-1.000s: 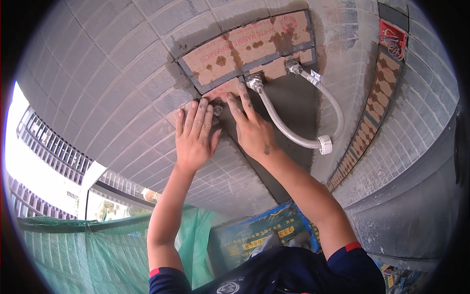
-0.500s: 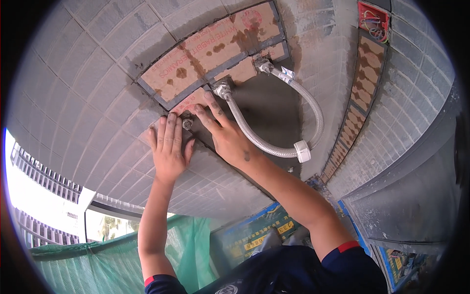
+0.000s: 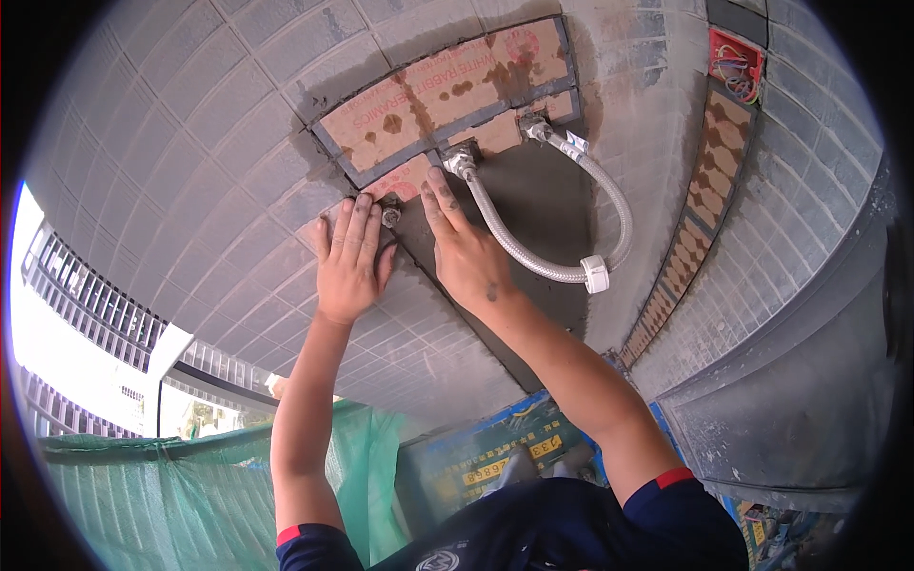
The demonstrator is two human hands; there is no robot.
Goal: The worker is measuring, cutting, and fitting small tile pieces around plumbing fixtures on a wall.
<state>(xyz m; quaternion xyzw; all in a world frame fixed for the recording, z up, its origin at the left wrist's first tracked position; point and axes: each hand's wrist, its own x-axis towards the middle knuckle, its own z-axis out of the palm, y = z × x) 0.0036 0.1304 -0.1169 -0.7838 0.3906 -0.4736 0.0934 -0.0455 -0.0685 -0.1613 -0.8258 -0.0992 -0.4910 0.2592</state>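
Note:
My left hand (image 3: 350, 269) lies flat against the wall, fingers stretched upward. Its fingertips touch the corner of a small brown tile piece (image 3: 405, 179), beside a short metal pipe fitting (image 3: 390, 213). To the right of that fitting, my right hand (image 3: 469, 259) rests on the wall with two fingers extended and the others partly hidden. Those fingertips, smeared grey, reach the same piece just below a metal valve (image 3: 460, 160). From the valve a braided hose (image 3: 499, 231) loops to a second fitting (image 3: 536, 126). A white plastic nut (image 3: 596, 274) sits on the loop.
Above is a large brown panel (image 3: 381, 114) framed in grey mortar. Smooth dark mortar (image 3: 547, 190) lies behind the hose. A red electrical box (image 3: 736, 65) with loose wires tops a brown strip (image 3: 714, 162) at right. Green netting (image 3: 219, 485) and a railing (image 3: 100, 295) are lower left.
The wall has shifted rightward and slightly up in view. My right hand's two extended fingers, spread before, are now close together. My left hand stays by the pipe fitting.

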